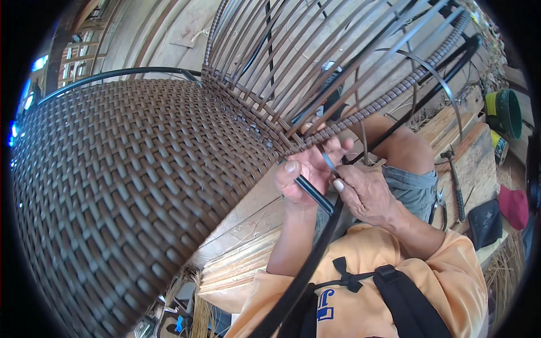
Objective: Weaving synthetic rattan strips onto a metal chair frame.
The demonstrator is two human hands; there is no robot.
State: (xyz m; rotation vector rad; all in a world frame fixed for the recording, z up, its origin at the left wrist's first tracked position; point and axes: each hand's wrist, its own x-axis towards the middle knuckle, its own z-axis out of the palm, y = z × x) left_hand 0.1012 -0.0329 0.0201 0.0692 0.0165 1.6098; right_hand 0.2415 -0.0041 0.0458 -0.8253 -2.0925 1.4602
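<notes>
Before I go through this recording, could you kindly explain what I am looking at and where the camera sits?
There is no robot here: a seated person works bare-handed. This single round-edged picture comes from a fisheye camera on their head, looking down, so straight edges bend near its rim. The right hand pinches a thin, flat strip; the left hand is open, palm showing, beside a black frame tube. The large brown piece has a tightly woven panel and a section of unwoven strands. On the right, a hammer lies on wooden planks.

A workshop: hammer (459,196), planks (475,160), partly woven wickerwork (141,152).
</notes>
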